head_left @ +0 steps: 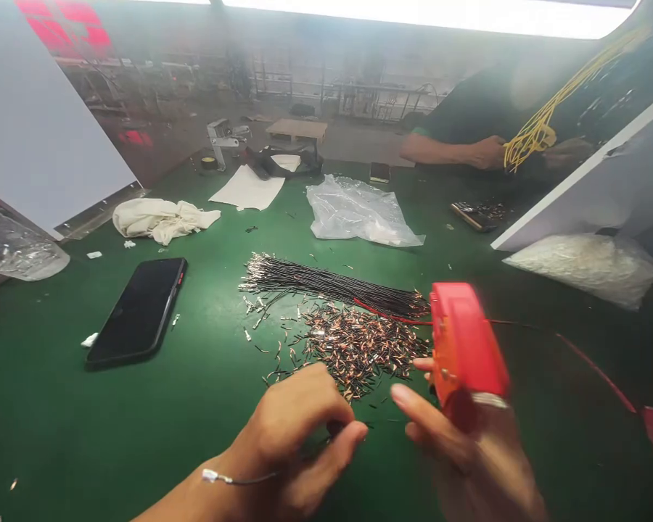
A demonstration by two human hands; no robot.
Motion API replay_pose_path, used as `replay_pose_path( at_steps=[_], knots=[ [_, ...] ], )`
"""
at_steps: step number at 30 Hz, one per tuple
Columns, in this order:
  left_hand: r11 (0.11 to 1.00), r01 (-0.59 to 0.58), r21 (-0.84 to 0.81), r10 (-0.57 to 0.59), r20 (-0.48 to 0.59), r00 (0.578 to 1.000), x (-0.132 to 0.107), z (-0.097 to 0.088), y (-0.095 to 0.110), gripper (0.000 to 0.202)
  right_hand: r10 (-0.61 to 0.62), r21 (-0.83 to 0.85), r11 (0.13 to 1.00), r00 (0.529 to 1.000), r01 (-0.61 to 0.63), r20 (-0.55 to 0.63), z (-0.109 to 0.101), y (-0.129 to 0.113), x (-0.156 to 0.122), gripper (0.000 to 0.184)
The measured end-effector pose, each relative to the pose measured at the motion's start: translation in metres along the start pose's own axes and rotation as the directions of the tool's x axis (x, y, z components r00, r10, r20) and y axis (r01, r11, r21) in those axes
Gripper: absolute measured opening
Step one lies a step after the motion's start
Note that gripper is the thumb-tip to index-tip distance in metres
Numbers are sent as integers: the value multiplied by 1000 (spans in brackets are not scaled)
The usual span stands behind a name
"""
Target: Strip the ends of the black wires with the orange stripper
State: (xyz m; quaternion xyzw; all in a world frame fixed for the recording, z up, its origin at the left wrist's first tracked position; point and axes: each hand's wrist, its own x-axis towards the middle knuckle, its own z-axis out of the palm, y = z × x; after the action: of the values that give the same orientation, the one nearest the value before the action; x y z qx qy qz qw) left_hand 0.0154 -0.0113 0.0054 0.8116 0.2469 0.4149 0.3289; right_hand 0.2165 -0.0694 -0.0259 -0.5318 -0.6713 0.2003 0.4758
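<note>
My left hand [305, 435] is closed in a pinch above the green table, low in the middle of the head view. A thin black wire [253, 480] runs out of it, with a pale terminal [212, 475] at its end lying over my wrist. My right hand [462, 442] grips a red and orange hand tool [468, 348], slightly blurred; its index finger points towards my left hand. Ahead of both hands lies a pile of short black and copper wire scraps [359, 344]. Behind the pile a bundle of black wires [337, 281] with terminals at the left ends rests on the table.
A black phone [138, 312] lies at left, with a white cloth [160, 220] behind it. Clear plastic bags [359, 210] sit at the back and sides. A red wire [593, 366] trails right. Across the table a person [468, 152] holds yellow wires [544, 130].
</note>
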Motion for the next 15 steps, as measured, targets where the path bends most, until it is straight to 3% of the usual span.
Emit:
replay_pose_path(
  at_steps=[4,9,13,15],
  knots=[
    [999,-34,19,34,-4,999,-1,1,1,13,73,85,994,997,-69,-38,8,13,-11,64],
    [982,-137,130,138,5,990,-4,8,-2,16,-113,-192,974,992,122,57,-4,23,-13,49],
    [910,-286,300,285,51,957,-13,24,-4,24,-195,-366,909,980,199,50,-6,14,-6,42],
    [878,-304,369,303,63,951,-18,31,-4,29,-212,-396,892,975,219,64,-2,10,-4,33]
  ],
)
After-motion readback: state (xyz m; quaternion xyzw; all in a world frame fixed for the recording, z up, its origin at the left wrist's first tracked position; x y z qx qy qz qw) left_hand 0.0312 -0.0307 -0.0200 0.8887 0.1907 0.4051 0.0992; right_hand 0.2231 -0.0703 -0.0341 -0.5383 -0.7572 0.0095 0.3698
